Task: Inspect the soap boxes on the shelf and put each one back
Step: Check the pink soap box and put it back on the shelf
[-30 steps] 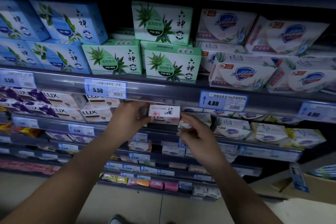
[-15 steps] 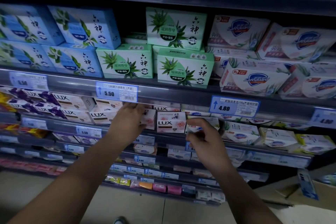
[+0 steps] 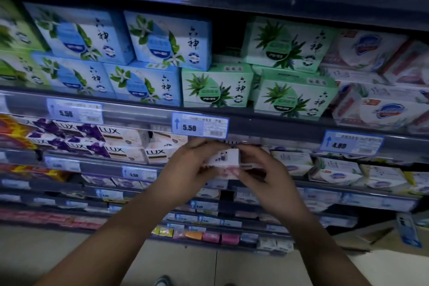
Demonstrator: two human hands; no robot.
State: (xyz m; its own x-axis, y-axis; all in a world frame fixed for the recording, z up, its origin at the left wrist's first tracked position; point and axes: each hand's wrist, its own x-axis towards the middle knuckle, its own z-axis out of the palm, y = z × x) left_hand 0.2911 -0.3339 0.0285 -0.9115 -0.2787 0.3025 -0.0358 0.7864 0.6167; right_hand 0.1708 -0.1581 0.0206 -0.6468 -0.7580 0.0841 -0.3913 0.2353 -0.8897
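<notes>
I see both hands up in front of the shelf, just under the blue 5.50 price tag (image 3: 200, 125). My left hand (image 3: 185, 169) and my right hand (image 3: 262, 172) hold one small white and pink soap box (image 3: 224, 162) between them. The box sits in the middle, with left fingers wrapped on its left side and right fingers pinching its right side and bottom edge. It is tilted a bit. The box is blurry, so I cannot read it. Left of the tag sit white LUX boxes (image 3: 125, 133). Above the tag stand green aloe boxes (image 3: 217, 87).
</notes>
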